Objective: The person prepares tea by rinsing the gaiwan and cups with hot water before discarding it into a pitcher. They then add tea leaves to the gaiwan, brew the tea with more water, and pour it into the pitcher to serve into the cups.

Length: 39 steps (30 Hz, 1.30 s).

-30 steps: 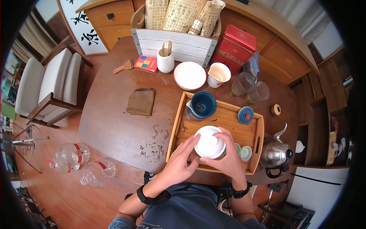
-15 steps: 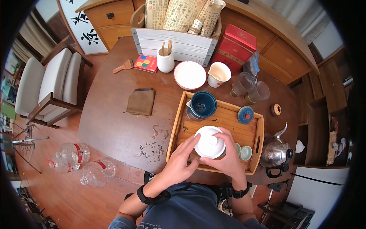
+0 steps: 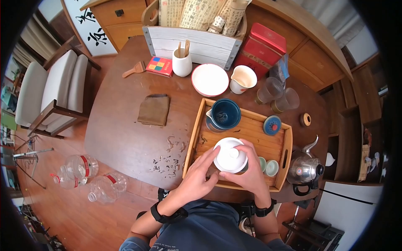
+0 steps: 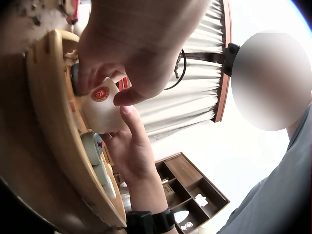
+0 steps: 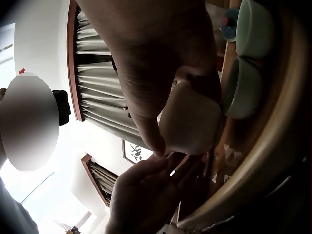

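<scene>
Both hands hold a white lidded tea bowl [image 3: 228, 161] over the near part of a wooden tray [image 3: 193, 144]. Its lid, topped by a round knob, is on. My left hand [image 3: 197, 175] curls round the left side, fingertips at the rim. On the opposite side my right hand [image 3: 251, 173] grips it, thumb near the front. A red round emblem marks the white tea bowl [image 4: 97, 109] in the left wrist view, where the two thumbs come close together. Just right of the right hand stand pale green cups [image 3: 272, 168]. The bowl's underside is mostly hidden.
On the tray are a dark blue pitcher [image 3: 225, 115] and a blue lid [image 3: 272, 125]. A steel kettle [image 3: 302, 167] stands right of it. Leftward lie a folded brown cloth [image 3: 154, 110] and scattered wet tea leaves [image 3: 165, 165]. A white dish [image 3: 210, 79] sits behind.
The head view has tilted slightly, so the tray and table things appear a little shifted. Both hands keep the same hold on the tea bowl.
</scene>
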Available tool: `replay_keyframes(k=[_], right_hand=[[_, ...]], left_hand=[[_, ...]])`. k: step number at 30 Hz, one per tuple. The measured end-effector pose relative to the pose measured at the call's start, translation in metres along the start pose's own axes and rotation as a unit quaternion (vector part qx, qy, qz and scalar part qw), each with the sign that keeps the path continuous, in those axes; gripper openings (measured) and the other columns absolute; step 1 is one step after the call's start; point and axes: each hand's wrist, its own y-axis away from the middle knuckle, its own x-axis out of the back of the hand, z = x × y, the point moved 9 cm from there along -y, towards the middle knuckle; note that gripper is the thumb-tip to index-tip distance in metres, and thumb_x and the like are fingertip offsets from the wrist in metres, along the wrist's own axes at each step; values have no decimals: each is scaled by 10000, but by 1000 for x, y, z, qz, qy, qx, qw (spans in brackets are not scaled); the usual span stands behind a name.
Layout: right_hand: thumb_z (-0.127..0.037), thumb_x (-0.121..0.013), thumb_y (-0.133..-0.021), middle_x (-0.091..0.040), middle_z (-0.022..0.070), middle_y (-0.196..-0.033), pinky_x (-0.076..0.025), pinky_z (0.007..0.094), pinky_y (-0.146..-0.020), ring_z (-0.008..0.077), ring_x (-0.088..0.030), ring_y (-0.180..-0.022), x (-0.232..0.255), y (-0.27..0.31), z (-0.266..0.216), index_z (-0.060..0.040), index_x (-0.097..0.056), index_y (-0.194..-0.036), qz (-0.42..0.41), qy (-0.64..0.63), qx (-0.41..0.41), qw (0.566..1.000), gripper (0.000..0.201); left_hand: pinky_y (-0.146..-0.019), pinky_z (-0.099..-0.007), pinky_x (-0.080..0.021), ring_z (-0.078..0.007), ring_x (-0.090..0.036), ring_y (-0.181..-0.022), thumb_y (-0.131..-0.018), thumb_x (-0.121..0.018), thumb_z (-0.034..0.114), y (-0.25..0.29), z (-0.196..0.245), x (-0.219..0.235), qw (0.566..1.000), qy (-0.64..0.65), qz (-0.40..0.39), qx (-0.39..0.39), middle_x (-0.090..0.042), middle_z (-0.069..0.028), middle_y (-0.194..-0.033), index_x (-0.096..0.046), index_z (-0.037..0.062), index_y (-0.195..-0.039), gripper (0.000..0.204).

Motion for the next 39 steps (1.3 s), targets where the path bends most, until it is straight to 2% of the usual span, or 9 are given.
replay_keyframes(k=[4, 7, 25, 31, 34, 39], right_hand=[[-232, -1005, -688, -539, 200, -1449, -509, 435, -1078, 367, -598, -1312, -2, -4, 4, -51, -579, -1315, -1, -5, -6, 1000, 779], [-231, -1005, -685, -546, 201, -1442, -512, 439, -1075, 370, -604, -1304, -4, -8, 7, -51, -579, -1314, -1, -7, -9, 1000, 781], [-231, -1004, -690, -539, 202, -1445, -503, 443, -1082, 373, -591, -1312, 0, -10, 7, -56, -578, -1313, 1, -12, 3, 1000, 775], [-233, -1004, -696, -526, 205, -1456, -496, 442, -1092, 374, -580, -1325, 3, -4, 5, -53, -570, -1322, 2, -14, -1, 1000, 782], [-235, -1005, -695, -528, 205, -1453, -495, 442, -1093, 374, -579, -1323, 5, -3, 0, -53, -567, -1325, 4, -10, 3, 1000, 788], [-237, -1008, -690, -530, 205, -1452, -498, 444, -1090, 379, -581, -1319, 7, -2, -4, -54, -569, -1321, 10, -4, 16, 1000, 790]], left_hand=[[-1215, -475, -385, -477, -462, -1465, -923, -630, 37, -3, -4, 1, 1000, 5, 0, 5, -457, -293, -1600, -388, -8, -1620, 739], [-1215, -424, -390, -406, -490, -1478, -930, -660, -18, -7, -9, 2, 1000, 0, 0, 11, -482, -263, -1599, -403, 12, -1625, 742], [-1217, -422, -393, -396, -495, -1480, -933, -661, -8, -9, -7, 3, 1000, -7, 10, 16, -491, -261, -1598, -427, 20, -1615, 722], [-1215, -420, -396, -397, -499, -1478, -937, -672, -7, -6, 0, 1, 1000, -11, 8, 12, -490, -258, -1602, -429, 23, -1615, 721], [-1216, -478, -385, -472, -470, -1462, -932, -632, 34, -5, 4, 0, 1000, -6, 1, 1, -474, -298, -1587, -395, 3, -1618, 726], [-1217, -476, -385, -473, -467, -1467, -931, -632, 30, -4, 8, 1, 1000, -5, 1, -4, -473, -299, -1588, -397, 4, -1617, 726]])
